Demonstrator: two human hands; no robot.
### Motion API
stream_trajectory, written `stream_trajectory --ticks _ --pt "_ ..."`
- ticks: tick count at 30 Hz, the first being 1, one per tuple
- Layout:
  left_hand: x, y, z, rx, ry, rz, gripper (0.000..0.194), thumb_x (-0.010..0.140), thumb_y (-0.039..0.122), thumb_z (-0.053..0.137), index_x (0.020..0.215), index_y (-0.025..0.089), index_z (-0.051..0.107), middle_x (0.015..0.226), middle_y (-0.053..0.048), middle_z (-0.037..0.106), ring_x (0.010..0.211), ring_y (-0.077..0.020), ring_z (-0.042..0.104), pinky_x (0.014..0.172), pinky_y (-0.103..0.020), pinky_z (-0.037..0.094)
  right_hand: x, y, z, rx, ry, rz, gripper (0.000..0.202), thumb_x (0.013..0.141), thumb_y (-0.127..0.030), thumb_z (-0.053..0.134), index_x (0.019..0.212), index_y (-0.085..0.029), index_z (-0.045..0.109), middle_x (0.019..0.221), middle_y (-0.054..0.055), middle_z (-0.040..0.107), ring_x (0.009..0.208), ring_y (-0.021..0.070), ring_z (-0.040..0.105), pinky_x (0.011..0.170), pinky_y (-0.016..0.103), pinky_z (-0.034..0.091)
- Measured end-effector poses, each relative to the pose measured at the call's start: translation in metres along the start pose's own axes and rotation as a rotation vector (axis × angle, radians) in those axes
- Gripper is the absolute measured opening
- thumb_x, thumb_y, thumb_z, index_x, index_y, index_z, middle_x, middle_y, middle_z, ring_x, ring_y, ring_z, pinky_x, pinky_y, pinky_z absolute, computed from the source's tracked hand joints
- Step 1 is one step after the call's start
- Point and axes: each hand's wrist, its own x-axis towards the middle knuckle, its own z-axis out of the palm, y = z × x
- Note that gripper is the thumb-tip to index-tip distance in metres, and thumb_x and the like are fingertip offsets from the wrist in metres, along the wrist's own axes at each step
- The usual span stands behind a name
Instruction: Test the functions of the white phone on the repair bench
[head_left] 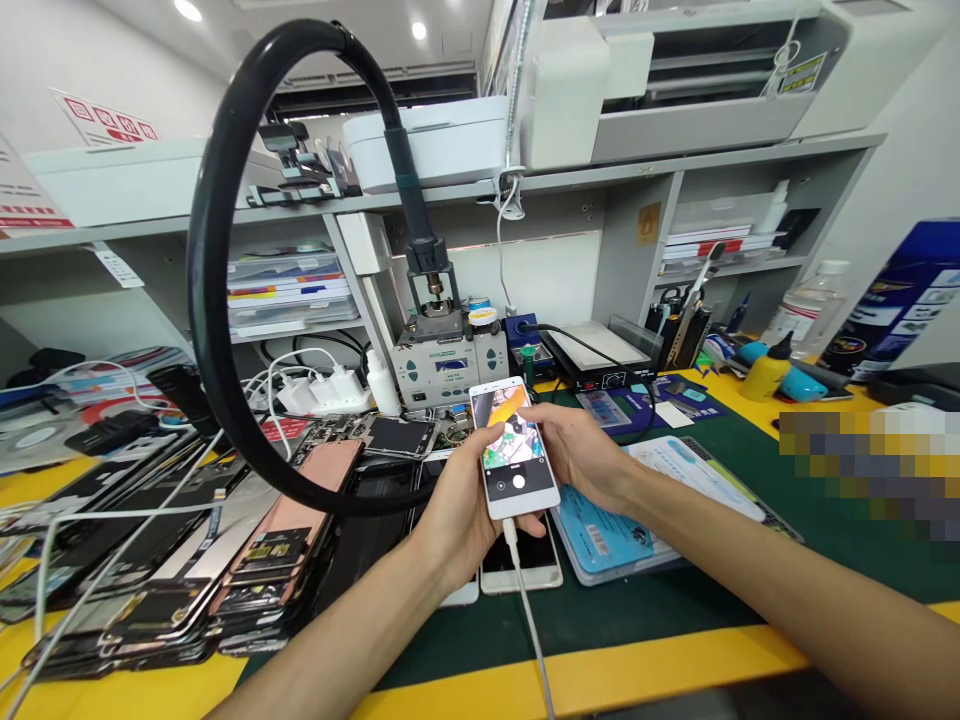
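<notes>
A white smartphone is held upright between both hands, its lit screen showing a camera view with a round white button. My left hand wraps the phone's left side, thumb over the screen. On the right edge, my right hand grips it too, with a thumb or finger near the screen's upper right. A white cable runs from the phone's bottom edge down past the table edge. Below the hands, another white-framed phone lies on the green mat.
Stacked phone parts cover the left side. A thick black hose arches from the hot-air station. Right of the hands lies a blue-and-white package. Bottles, including a yellow one, stand at the back right.
</notes>
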Motion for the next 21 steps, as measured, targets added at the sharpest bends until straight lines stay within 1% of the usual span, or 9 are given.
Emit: stream_trajectory --ticks 3,5,7,9,12,15,18,21 --pt "-0.0014 0.0012 0.0034 0.049 0.056 -0.027 0.045 0.093 0.036 0.053 0.13 0.01 0.051 0.076 -0.008 0.069 0.049 -0.0205 0.065 0.037 -0.031 0.055 0.0005 0.0009 -0.0008 -0.007 0.002 0.003 0.035 0.09 -0.042 0.051 0.107 -0.014 0.064 0.073 0.007 0.071 0.054 0.019 0.061 0.05 0.029 0.051" --pt "-0.0016 0.0014 0.0039 0.064 0.068 -0.03 0.046 0.093 0.036 0.054 0.131 0.01 0.051 0.076 -0.008 0.069 0.049 -0.0206 0.065 0.037 -0.031 0.055 0.0004 0.0008 -0.0007 -0.01 0.002 0.001 0.035 0.091 -0.041 0.05 0.108 -0.014 0.064 0.072 0.007 0.071 0.053 0.0188 0.061 0.05 0.029 0.051" --pt "-0.0014 0.0014 0.0031 0.047 0.043 -0.012 0.047 0.093 0.039 0.054 0.131 0.012 0.052 0.079 -0.008 0.069 0.052 -0.0212 0.066 0.038 -0.032 0.056 0.0002 0.0003 -0.0003 -0.011 0.0 0.002 0.034 0.092 -0.04 0.048 0.108 -0.015 0.063 0.073 0.007 0.071 0.053 0.0183 0.06 0.05 0.029 0.051" --pt "-0.0012 0.0015 0.002 0.019 -0.006 0.013 0.048 0.093 0.043 0.054 0.131 0.014 0.053 0.083 -0.009 0.069 0.056 -0.022 0.067 0.038 -0.034 0.057 0.0001 -0.0005 0.0003 -0.015 0.001 0.009 0.033 0.092 -0.039 0.047 0.107 -0.015 0.064 0.072 0.006 0.07 0.051 0.0178 0.059 0.05 0.029 0.05" --pt "-0.0014 0.0018 0.0012 -0.007 -0.054 0.034 0.047 0.093 0.045 0.054 0.13 0.016 0.055 0.086 -0.008 0.069 0.06 -0.0217 0.068 0.04 -0.033 0.057 -0.0001 -0.0017 0.001 -0.025 0.014 0.026 0.034 0.091 -0.04 0.047 0.104 -0.014 0.064 0.068 0.007 0.069 0.049 0.0167 0.056 0.048 0.028 0.048" --pt "-0.0021 0.002 0.0021 -0.032 -0.067 0.033 0.045 0.093 0.043 0.053 0.13 0.017 0.055 0.085 -0.008 0.068 0.063 -0.0205 0.069 0.044 -0.03 0.058 -0.0005 -0.0028 0.0013 -0.024 0.038 0.041 0.033 0.09 -0.04 0.049 0.101 -0.013 0.065 0.069 0.007 0.069 0.052 0.0166 0.057 0.048 0.026 0.047" --pt "-0.0031 0.0023 0.0036 -0.059 -0.068 0.029 0.043 0.095 0.041 0.05 0.13 0.016 0.055 0.085 -0.008 0.068 0.066 -0.0198 0.069 0.046 -0.027 0.058 -0.0009 -0.0038 0.0015 -0.03 0.053 0.056 0.034 0.088 -0.043 0.054 0.101 -0.014 0.065 0.075 0.009 0.072 0.06 0.0194 0.064 0.047 0.025 0.047" --pt "-0.0037 0.0022 0.0043 -0.068 -0.069 0.028 0.041 0.096 0.039 0.049 0.129 0.016 0.056 0.087 -0.008 0.068 0.069 -0.0195 0.069 0.048 -0.026 0.059 -0.0003 -0.0041 0.001 -0.039 0.068 0.054 0.034 0.087 -0.045 0.059 0.1 -0.014 0.066 0.082 0.011 0.073 0.062 0.0197 0.065 0.045 0.025 0.047"
